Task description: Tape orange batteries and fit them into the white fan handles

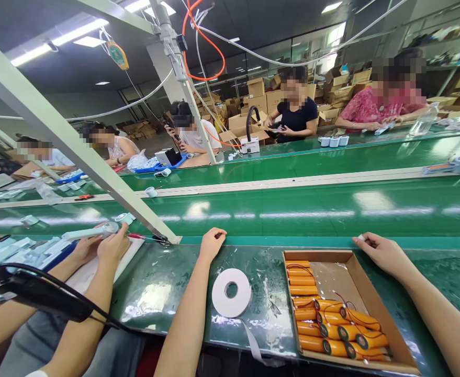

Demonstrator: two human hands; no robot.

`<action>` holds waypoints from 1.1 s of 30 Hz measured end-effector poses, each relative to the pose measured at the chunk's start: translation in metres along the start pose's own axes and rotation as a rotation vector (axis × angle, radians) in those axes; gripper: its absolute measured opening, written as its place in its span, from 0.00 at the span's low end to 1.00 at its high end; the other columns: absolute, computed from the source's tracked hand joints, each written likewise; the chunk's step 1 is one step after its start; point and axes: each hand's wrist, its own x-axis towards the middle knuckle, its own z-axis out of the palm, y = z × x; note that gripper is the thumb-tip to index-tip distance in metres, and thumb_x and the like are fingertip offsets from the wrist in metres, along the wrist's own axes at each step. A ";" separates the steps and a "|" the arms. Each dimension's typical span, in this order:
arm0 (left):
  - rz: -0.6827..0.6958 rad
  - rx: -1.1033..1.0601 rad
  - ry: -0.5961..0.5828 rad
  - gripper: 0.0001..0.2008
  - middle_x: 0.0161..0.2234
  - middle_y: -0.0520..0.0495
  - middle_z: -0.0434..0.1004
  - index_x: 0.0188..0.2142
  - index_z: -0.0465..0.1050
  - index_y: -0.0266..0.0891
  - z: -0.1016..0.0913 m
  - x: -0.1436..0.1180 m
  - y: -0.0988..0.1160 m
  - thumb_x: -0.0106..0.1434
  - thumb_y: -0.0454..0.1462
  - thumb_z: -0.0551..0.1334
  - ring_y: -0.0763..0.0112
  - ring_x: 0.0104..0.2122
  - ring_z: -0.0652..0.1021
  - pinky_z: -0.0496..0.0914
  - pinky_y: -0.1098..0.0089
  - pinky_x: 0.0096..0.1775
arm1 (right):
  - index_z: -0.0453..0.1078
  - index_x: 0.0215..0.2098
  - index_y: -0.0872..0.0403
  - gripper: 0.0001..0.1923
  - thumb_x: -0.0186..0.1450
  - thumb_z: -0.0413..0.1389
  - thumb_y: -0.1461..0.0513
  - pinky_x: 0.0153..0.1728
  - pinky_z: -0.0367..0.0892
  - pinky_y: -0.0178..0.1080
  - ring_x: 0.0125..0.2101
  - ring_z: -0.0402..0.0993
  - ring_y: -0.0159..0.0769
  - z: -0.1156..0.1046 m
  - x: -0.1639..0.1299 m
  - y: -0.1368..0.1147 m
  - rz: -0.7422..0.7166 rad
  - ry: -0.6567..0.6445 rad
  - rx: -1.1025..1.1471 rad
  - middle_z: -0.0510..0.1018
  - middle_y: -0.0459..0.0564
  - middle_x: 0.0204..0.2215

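Note:
My left hand (pixel 213 244) rests at the near edge of the green belt, its fingers curled together. What it holds, if anything, is hidden. Off to the right, my right hand (pixel 379 253) pinches a small white piece (pixel 360 238) at its fingertips, beside the far right corner of a shallow cardboard tray (pixel 332 256). Several orange cylindrical battery cells (pixel 334 318) with thin red and black wires lie in the tray, mostly toward its left and near sides. Between my arms, a roll of white tape (pixel 220 299) lies flat, its loose end hanging over the table's near edge.
A green conveyor belt (pixel 277 209) runs across in front. At left, a neighbour's hands (pixel 110 243) hold a pale blue device near a pile of similar parts (pixel 13 256). A slanted metal post (pixel 108 178) meets the table edge. Several people sit across the belt.

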 end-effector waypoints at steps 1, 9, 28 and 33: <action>-0.001 0.002 0.000 0.08 0.38 0.49 0.80 0.32 0.80 0.43 0.000 0.000 0.000 0.58 0.38 0.61 0.67 0.33 0.75 0.69 0.66 0.39 | 0.70 0.34 0.51 0.32 0.61 0.51 0.32 0.35 0.60 0.38 0.30 0.69 0.40 0.000 0.000 0.000 -0.002 0.002 0.001 0.75 0.47 0.27; 0.001 0.007 -0.004 0.07 0.35 0.50 0.78 0.30 0.78 0.42 0.000 0.000 0.000 0.56 0.35 0.60 0.68 0.32 0.75 0.69 0.67 0.39 | 0.70 0.34 0.52 0.33 0.62 0.50 0.32 0.33 0.61 0.37 0.29 0.69 0.39 0.000 0.001 0.001 -0.028 0.015 -0.002 0.75 0.47 0.27; 0.001 -0.008 -0.008 0.06 0.35 0.50 0.78 0.29 0.77 0.42 0.000 0.000 0.002 0.54 0.35 0.61 0.68 0.32 0.74 0.68 0.67 0.40 | 0.71 0.33 0.52 0.32 0.63 0.51 0.33 0.32 0.63 0.37 0.28 0.70 0.39 0.002 0.003 0.005 -0.072 0.033 -0.006 0.75 0.48 0.27; -0.003 -0.023 -0.008 0.06 0.36 0.50 0.79 0.31 0.79 0.43 0.000 -0.001 0.003 0.56 0.37 0.62 0.68 0.32 0.75 0.69 0.66 0.40 | 0.71 0.34 0.52 0.32 0.63 0.51 0.33 0.32 0.62 0.37 0.28 0.70 0.38 0.002 0.003 0.006 -0.071 0.034 -0.002 0.75 0.47 0.26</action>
